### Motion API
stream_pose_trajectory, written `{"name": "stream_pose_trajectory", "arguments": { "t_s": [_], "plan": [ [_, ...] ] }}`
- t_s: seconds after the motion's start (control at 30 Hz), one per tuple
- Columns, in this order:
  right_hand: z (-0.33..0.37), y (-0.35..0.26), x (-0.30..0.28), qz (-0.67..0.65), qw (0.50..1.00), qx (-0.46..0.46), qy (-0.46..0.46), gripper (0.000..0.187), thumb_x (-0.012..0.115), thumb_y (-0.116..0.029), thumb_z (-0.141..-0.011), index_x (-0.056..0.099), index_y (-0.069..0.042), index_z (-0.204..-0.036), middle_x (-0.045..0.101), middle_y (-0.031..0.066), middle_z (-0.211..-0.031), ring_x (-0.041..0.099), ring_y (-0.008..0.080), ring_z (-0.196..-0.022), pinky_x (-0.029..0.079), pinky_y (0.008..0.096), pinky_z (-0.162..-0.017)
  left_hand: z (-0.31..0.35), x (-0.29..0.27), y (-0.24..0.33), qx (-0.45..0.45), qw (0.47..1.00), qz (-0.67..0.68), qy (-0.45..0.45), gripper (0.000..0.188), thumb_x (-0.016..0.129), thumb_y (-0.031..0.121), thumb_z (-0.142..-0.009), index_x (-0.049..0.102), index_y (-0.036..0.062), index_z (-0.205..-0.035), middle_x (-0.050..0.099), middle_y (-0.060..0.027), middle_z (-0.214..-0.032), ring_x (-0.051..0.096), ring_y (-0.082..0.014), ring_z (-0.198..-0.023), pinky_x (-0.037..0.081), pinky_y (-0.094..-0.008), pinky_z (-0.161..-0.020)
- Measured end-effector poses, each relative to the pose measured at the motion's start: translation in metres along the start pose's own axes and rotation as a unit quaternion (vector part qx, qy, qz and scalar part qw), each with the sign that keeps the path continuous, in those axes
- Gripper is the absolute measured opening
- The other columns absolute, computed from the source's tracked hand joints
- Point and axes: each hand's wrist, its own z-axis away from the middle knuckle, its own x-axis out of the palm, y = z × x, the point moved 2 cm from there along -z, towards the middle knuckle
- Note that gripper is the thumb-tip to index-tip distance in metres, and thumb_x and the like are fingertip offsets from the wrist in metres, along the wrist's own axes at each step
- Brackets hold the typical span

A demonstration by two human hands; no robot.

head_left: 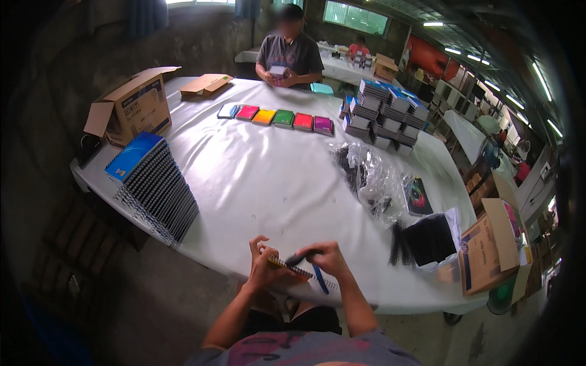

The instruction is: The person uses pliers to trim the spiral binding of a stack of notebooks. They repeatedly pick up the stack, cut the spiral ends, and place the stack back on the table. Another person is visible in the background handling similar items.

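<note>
At the table's near edge, my left hand [264, 266] grips a small spiral notebook [298, 274], of which a thin edge with yellow and orange shows. A wire coil [331, 284] runs along that edge and sticks out past it on the right. My right hand [328, 258] is closed around pliers [321, 279] with a blue handle and a dark head. The dark head is at the coiled edge, between both hands; whether it touches the wire I cannot tell.
A tall stack of spiral notebooks [160, 192] stands left. Across the table lie a row of coloured notebooks [284, 118], stacked notebooks [386, 113], plastic wrap [377, 189] and black coils [428, 236]. Open cartons [140, 110] [488, 250] flank it. A person [289, 55] stands opposite, holding a notebook block.
</note>
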Motion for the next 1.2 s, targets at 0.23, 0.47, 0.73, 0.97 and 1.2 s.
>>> {"name": "stream_pose_trajectory", "arguments": {
  "t_s": [0.23, 0.47, 0.73, 0.97, 1.2],
  "plan": [
    [-0.019, 0.007, 0.007, 0.114, 0.992, -0.047, 0.042, 0.028, 0.065, 0.0, -0.067, 0.073, -0.008, -0.093, 0.071, 0.01, -0.084, 0.067, 0.0114, -0.074, 0.052, 0.0246, -0.07, 0.003, 0.004, -0.019, -0.026, 0.998, 0.059, 0.013, 0.078, 0.093, 0.028, -0.046, 0.035, 0.0086, -0.094, 0.034, -0.0101, -0.1, 0.039, -0.0249, -0.101, 0.039, -0.0363, -0.079],
    [-0.019, -0.007, 0.02, 0.106, 0.994, -0.036, -0.016, 0.029, 0.06, 0.006, -0.068, 0.072, -0.004, -0.093, 0.071, 0.009, -0.088, 0.067, 0.0133, -0.083, 0.051, 0.0249, -0.077, 0.002, 0.006, -0.018, -0.067, 0.991, 0.114, 0.0, 0.086, 0.094, 0.033, -0.044, 0.03, 0.008, -0.096, 0.037, -0.01, -0.097, 0.039, -0.0258, -0.105, 0.035, -0.0373, -0.088],
    [-0.027, 0.002, 0.024, 0.068, 0.996, -0.045, -0.031, 0.028, 0.061, 0.003, -0.068, 0.072, -0.005, -0.092, 0.071, 0.0091, -0.082, 0.068, 0.0128, -0.076, 0.053, 0.0257, -0.073, 0.001, 0.009, -0.022, -0.011, 0.997, 0.079, -0.011, 0.09, 0.095, 0.033, -0.04, 0.03, 0.0078, -0.097, 0.036, -0.0107, -0.098, 0.039, -0.0255, -0.101, 0.038, -0.035, -0.081],
    [-0.026, -0.004, 0.033, 0.039, 0.996, -0.07, -0.05, 0.025, 0.061, 0.006, -0.071, 0.072, -0.003, -0.092, 0.071, 0.0084, -0.085, 0.067, 0.0116, -0.081, 0.052, 0.0251, -0.075, 0.006, 0.014, -0.028, 0.001, 0.994, 0.107, -0.016, 0.096, 0.094, 0.04, -0.038, 0.028, 0.0087, -0.1, 0.033, -0.0124, -0.1, 0.038, -0.0273, -0.102, 0.039, -0.0405, -0.083],
    [-0.023, -0.019, 0.038, -0.025, 0.992, -0.101, -0.073, 0.028, 0.06, 0.011, -0.069, 0.071, 0.0, -0.092, 0.07, 0.0105, -0.093, 0.067, 0.0165, -0.088, 0.052, 0.0282, -0.084, 0.01, 0.017, -0.033, -0.012, 0.99, 0.14, -0.029, 0.102, 0.094, 0.039, -0.039, 0.021, 0.0097, -0.104, 0.029, -0.0109, -0.1, 0.036, -0.0238, -0.098, 0.037, -0.0394, -0.087]
  ]
}}
